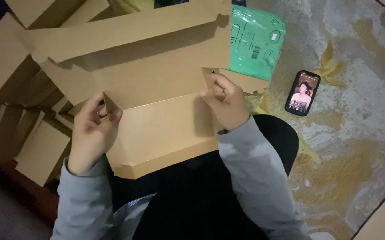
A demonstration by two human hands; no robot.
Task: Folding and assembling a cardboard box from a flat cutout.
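**Flat cardboard box being folded on the lap, both hands on side tabs**

Holding a brown cardboard box blank across the lap, between the two hands. Left hand closing fingers and thumb round a small triangular side tab at the blank's edge, pinching it. Right hand curling shut on the matching tab at the opposite edge, fingertips pressed tight; nothing else held in either hand. Main panel lying tilted toward the body, long upper flap standing beyond both hands.

Stacked out past the left hand: more brown cardboard pieces, already piled. Lying beyond the right hand: a green plastic mailer bag. Resting well outward of the right hand on the patterned floor: a phone, screen lit. Scattered near it: yellow paper scraps.

Risks, as judged:
- Tearing a tab at its crease, through pinching hard and pulling unevenly.
- Folding off the score line, through dim lighting hiding the creases.
- Blank sliding off the lap, being supported only at its two edges.
- Upper flap dropping forward over the hands, being unsecured.
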